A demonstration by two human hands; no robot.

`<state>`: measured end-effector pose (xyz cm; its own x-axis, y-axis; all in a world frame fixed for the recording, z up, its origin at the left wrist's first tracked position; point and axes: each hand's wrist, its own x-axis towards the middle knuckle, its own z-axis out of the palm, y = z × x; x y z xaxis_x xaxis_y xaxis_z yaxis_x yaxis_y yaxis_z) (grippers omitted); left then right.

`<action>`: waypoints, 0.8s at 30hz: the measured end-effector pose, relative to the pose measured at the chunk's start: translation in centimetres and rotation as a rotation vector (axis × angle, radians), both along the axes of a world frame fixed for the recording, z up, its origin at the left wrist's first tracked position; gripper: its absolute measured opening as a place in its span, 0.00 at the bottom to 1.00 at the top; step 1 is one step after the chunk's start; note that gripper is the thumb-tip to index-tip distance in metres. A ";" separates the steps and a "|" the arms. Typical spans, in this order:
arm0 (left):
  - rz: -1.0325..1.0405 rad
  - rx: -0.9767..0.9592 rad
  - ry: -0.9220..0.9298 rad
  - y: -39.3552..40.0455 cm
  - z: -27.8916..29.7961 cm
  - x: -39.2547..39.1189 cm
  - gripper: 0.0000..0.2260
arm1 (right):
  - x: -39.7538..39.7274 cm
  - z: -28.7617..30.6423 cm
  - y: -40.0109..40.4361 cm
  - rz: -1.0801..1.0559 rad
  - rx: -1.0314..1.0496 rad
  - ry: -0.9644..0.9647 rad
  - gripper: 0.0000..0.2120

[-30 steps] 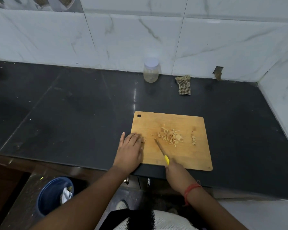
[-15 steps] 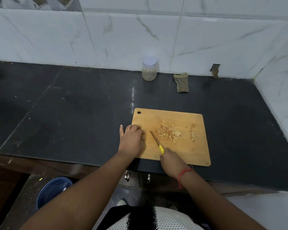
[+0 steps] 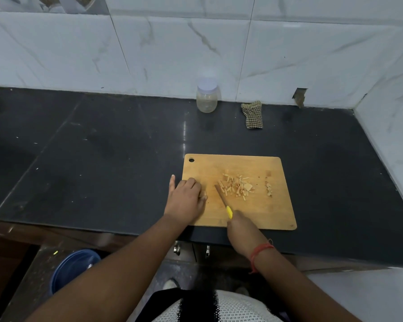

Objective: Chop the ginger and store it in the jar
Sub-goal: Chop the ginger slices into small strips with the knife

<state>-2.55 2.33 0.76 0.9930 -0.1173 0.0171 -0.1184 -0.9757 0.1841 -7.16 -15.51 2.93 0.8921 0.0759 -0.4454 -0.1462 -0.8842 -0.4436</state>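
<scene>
- Our left hand (image 3: 185,201) rests knuckles-up on the near-left part of the cutting board (image 3: 275,210), fingers curled, with a pale bit that may be ginger just showing at the fingertips; a second ago the fingers lay flatter and more spread.
- Our right hand (image 3: 239,225) is wrapped around the yellow handle of the knife (image 3: 222,199), its blade angled far-left, and has drawn slightly back from the chopped ginger (image 3: 236,188).
- That ginger lies in a loose pile mid-board, with a smaller heap (image 3: 269,189) to its right.
- We judge the chopping is nearly finished or pausing for a regrip.
- The jar (image 3: 206,95) stands capped at the far wall on the tabletop (image 3: 102,147), well apart; storing is not yet begun.
</scene>
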 end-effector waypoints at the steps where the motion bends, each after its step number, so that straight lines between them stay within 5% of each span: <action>1: -0.005 0.006 -0.005 0.0 -0.1 -0.1 0.13 | -0.3 0.0 0.0 0.030 0.014 0.009 0.10; 24: 0.018 -0.055 -0.043 -0.9 -0.3 1.6 0.22 | 1.9 1.6 -1.3 -0.009 0.104 -0.095 0.14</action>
<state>-0.95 1.45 0.42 0.9931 -0.0971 0.0654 -0.1098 -0.9665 0.2322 -5.26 -16.78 4.53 0.9307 0.1094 -0.3491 -0.1067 -0.8316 -0.5451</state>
